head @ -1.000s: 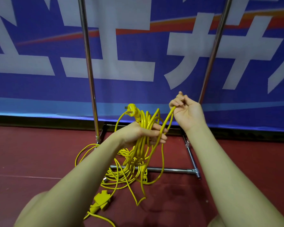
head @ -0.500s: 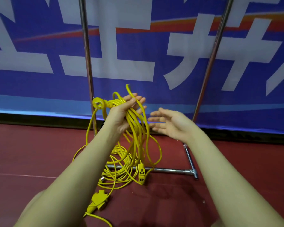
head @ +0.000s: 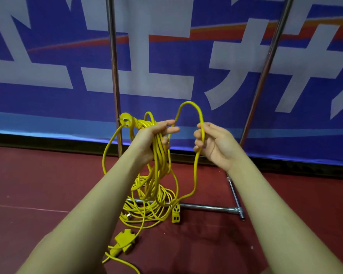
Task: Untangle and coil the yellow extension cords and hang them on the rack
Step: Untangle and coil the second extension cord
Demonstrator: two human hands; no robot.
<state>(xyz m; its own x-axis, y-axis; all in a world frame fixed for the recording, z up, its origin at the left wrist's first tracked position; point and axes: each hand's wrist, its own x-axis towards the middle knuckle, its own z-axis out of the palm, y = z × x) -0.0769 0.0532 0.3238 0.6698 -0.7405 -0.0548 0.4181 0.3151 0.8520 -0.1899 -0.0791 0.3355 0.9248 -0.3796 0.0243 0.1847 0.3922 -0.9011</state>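
My left hand (head: 151, 139) grips a bundle of yellow extension cord (head: 158, 153) loops, with its plug (head: 125, 120) sticking out at the upper left. My right hand (head: 214, 143) pinches one strand (head: 194, 109) that arches up between both hands and runs down to a yellow socket end (head: 176, 214) on the floor. More yellow cord (head: 147, 206) lies tangled on the floor below, with a multi-outlet socket block (head: 125, 241) nearer to me. The rack's chrome uprights (head: 115, 76) stand behind my hands.
The rack's second upright (head: 265, 72) leans at the right, and its base bars (head: 210, 207) lie on the dark red floor (head: 38, 184). A blue banner (head: 166, 56) with large white characters covers the wall behind.
My right hand, open half a second ago, has taken hold of a strand and lifted it into an arch. My left hand holds the bundle slightly lower.
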